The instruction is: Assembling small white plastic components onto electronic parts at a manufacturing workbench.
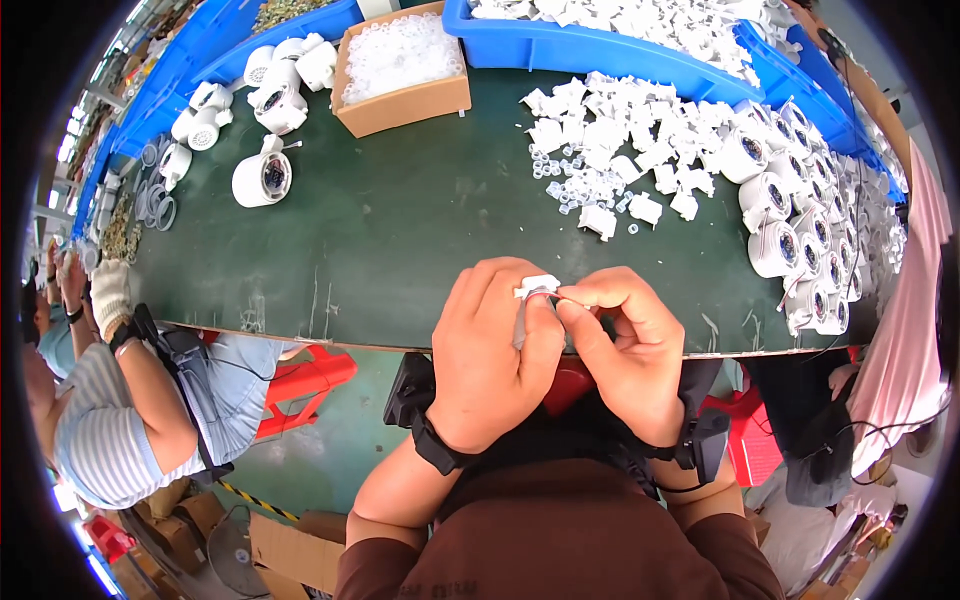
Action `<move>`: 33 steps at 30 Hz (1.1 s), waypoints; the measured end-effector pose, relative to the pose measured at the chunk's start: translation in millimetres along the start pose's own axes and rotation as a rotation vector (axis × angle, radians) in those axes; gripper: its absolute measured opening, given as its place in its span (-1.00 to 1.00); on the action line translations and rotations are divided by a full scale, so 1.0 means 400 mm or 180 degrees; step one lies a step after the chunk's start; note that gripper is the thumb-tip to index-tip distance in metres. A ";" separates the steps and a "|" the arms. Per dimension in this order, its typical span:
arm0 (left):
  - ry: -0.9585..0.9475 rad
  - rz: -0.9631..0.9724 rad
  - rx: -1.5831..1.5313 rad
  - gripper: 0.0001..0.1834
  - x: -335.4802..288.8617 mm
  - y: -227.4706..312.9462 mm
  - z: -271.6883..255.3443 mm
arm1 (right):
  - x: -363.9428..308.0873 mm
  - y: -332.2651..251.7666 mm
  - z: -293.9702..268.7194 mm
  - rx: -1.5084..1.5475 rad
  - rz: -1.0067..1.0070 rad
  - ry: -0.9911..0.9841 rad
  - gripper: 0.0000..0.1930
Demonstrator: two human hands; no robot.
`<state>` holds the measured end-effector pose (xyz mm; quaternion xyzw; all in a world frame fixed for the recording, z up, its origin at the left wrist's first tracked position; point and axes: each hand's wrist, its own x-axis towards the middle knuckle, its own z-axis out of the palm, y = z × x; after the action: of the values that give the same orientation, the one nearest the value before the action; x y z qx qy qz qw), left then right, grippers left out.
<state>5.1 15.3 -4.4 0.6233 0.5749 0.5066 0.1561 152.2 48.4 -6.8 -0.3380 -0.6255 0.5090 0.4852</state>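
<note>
Close to the table's front edge, my left hand is closed around a small white plastic piece, part of which shows above the thumb and fingers. Beside it, my right hand pinches a thin wire between thumb and forefinger, right at the white piece. My fingers cover most of what lies between the two hands. Beyond them on the right is a loose pile of similar white plastic pieces, with small clear plastic rings at its near side.
White camera housings stand stacked at the right; one more housing sits at the left. A cardboard box of clear parts and blue bins line the back of the green table. A co-worker's gloved hand is at far left.
</note>
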 end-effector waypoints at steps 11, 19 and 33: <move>-0.0346 0.0021 -0.0153 -0.91 0.017 0.012 -0.001 | 0.018 -0.011 -0.057 -0.0122 0.0129 -0.0270 -0.85; -0.0291 -0.0004 -0.0136 -0.90 0.015 0.009 -0.002 | 0.172 0.027 -0.235 -0.3524 -0.1317 -0.0273 -0.72; -0.0449 -0.0371 -0.0833 -0.84 -0.014 0.008 -0.015 | 0.022 0.004 -0.073 0.0161 0.0645 -0.0425 -0.61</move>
<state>3.1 7.0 -1.9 0.5972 0.5268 0.5223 0.3051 177.3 65.9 -5.6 -0.3525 -0.6060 0.5924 0.3970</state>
